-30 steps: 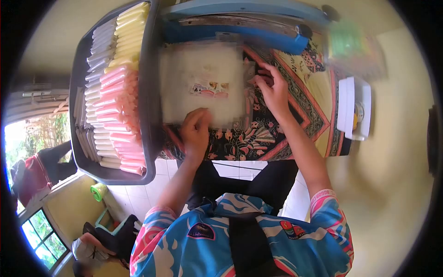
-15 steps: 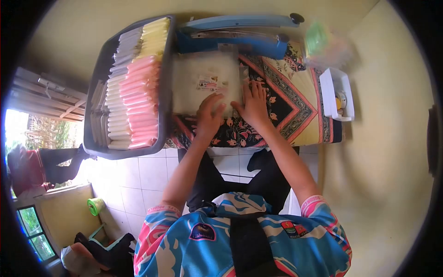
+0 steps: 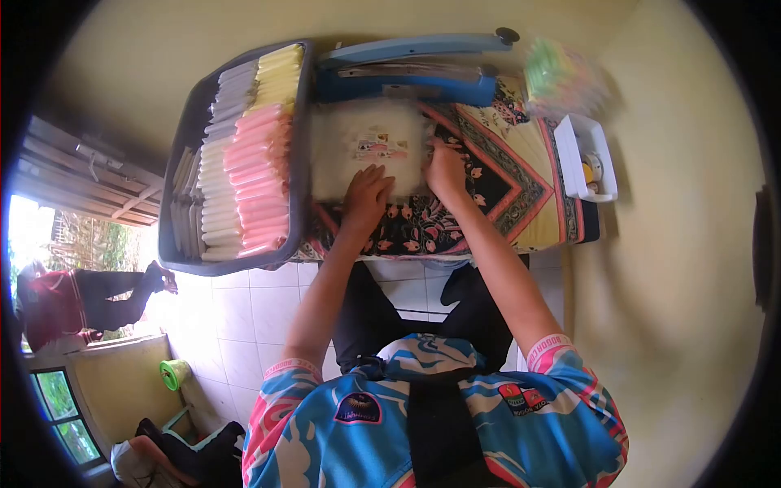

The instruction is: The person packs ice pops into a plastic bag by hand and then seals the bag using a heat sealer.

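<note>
A pile of clear plastic bags with a small printed label lies on the patterned cloth, slightly blurred. My left hand rests flat on its lower part, fingers stretched just below the label. At the pile's right edge, my right hand has its fingers curled in and pinches the edge of a bag; the fingertips are partly hidden. Close behind the pile stands a blue impulse sealer with its long arm raised.
Left of the bags, a grey tub holds rows of pink, white, yellow and grey filled packets. At the right are a white box with small items and a blurred bundle of colourful packets. Other people sit at far left and lower left.
My right hand has gone from lying spread beside the bags to fingers curled at their edge. My left hand remains on the pile, fingers closer together. The view has shifted slightly.
</note>
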{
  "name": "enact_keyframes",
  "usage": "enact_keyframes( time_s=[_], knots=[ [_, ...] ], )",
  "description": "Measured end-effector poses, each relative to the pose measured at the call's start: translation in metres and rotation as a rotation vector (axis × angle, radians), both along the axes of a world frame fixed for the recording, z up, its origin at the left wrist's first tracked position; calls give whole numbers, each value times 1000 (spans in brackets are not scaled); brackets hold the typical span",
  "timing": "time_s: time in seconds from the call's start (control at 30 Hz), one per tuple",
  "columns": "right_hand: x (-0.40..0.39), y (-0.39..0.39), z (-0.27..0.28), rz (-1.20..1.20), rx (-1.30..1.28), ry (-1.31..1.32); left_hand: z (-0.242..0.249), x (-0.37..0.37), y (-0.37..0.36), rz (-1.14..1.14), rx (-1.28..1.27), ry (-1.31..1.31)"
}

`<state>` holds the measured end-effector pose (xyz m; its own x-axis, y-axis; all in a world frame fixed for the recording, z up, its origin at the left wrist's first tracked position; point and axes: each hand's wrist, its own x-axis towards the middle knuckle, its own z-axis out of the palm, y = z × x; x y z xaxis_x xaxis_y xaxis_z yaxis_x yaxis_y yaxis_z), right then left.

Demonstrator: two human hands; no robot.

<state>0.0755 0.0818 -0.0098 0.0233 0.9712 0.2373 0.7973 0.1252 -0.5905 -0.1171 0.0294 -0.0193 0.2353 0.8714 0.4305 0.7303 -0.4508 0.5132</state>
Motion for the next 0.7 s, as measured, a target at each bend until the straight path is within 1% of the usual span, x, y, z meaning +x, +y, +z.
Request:
enact_keyframes(
  time_s=[0.07, 0.17, 0.2, 0.23, 0.3, 0.37, 0.43, 0.5, 0.6, 0.67, 0.7],
  knots=[
    [-3, -3, 7, -24, 67, 86, 2, 0, -2, 36, 30, -9],
    [8, 3, 12, 6, 88, 283, 3, 0, -3, 122, -6, -148],
    [17, 8, 10, -5, 9, 317, 4, 0, -5, 112, 14, -140],
    [27, 9, 16, -15, -67, 321, 8, 1, -7, 103, 36, -133],
    [54, 3, 27, -36, -127, 434, 11, 1, -8, 100, 64, -118],
    [91, -5, 33, -33, -202, 654, 11, 2, -9, 109, 72, -104],
    [133, -15, 27, -29, -142, 777, 10, 0, -8, 103, 89, -99],
    [173, -32, 23, -69, -141, 673, 9, 0, -9, 110, 90, -70],
    [206, -56, 11, -212, -151, 568, 13, 1, -7, 99, 95, -7],
    [212, -66, -5, -226, -34, 565, 18, 7, -5, 45, 120, 8],
    [211, -70, -9, -228, 25, 562, 22, 13, -2, -38, 106, 41]
  ],
)
